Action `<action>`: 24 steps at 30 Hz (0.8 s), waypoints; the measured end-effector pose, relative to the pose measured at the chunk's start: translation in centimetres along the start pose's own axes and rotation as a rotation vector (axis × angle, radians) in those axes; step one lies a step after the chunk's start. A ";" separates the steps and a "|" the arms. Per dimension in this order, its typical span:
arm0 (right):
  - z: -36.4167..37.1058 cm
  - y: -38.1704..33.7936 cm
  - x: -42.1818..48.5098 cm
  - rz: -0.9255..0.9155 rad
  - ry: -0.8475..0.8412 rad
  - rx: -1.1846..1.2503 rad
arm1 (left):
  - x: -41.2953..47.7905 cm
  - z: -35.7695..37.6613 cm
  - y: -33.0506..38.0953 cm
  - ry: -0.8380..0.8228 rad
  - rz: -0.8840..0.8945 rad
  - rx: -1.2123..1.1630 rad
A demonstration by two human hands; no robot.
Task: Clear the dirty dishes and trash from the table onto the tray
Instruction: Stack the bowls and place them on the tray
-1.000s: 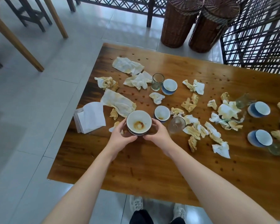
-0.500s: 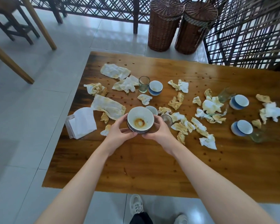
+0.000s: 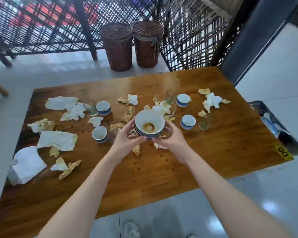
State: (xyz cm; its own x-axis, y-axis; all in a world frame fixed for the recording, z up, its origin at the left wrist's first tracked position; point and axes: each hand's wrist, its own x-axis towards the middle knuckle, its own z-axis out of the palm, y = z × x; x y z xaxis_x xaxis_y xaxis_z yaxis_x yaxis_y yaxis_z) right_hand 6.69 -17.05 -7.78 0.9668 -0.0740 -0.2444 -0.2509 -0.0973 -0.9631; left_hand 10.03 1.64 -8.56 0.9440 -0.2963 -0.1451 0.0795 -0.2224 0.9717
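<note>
A white bowl (image 3: 149, 123) with a brown stain inside and a blue outside hangs above the middle of the wooden table (image 3: 162, 167). My left hand (image 3: 126, 143) grips its left side and my right hand (image 3: 170, 140) grips its right side. Several small blue-and-white cups, such as a near cup (image 3: 99, 134) and a right cup (image 3: 188, 121), stand on the table among small glasses (image 3: 90, 108). Crumpled, stained napkins (image 3: 57, 140) lie scattered all over. A dark tray (image 3: 280, 129) sits past the table's right edge with some white trash in it.
A stack of white napkins (image 3: 27, 164) lies at the table's left front corner. Two wicker baskets (image 3: 118, 47) stand beyond the far edge by a dark lattice screen (image 3: 187, 31). Grey tiled floor surrounds the table.
Both hands have lifted the bowl off the table and carried it rightward. The view has swung right, bringing the tray at the table's right end into sight.
</note>
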 end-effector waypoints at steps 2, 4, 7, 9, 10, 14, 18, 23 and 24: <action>-3.9 0.2 -1.2 -0.024 0.041 0.011 | 0.5 3.7 1.5 -0.029 0.015 0.026; -7.9 0.6 -2.5 -0.040 0.071 0.019 | 0.9 7.6 2.8 -0.061 0.018 0.017; -13.7 1.2 -4.5 -0.060 0.126 0.024 | 1.2 13.4 4.4 -0.122 0.039 -0.015; -17.4 1.6 -5.9 -0.064 0.162 0.012 | 1.4 17.3 5.3 -0.154 0.048 -0.016; -19.2 1.8 -6.6 -0.068 0.177 0.005 | 1.5 19.2 5.7 -0.166 0.055 -0.010; -26.0 3.0 -9.3 -0.077 0.245 -0.006 | 1.8 26.5 7.4 -0.217 0.110 0.026; -32.0 4.2 -11.3 -0.076 0.301 -0.002 | 2.4 32.8 8.7 -0.264 0.130 0.062; -38.1 5.9 -12.4 -0.038 0.364 0.042 | 3.8 39.3 9.9 -0.337 0.135 0.080; -39.2 6.3 -12.4 -0.027 0.371 0.050 | 4.2 40.4 10.1 -0.351 0.140 0.086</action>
State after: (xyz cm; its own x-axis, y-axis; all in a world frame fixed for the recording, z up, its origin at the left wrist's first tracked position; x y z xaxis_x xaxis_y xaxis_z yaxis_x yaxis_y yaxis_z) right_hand -8.76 -55.65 -6.41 0.8879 -0.4275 -0.1699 -0.2138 -0.0565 -0.9752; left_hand 1.88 -39.39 -6.88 0.7759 -0.6255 -0.0818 -0.0833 -0.2301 0.9696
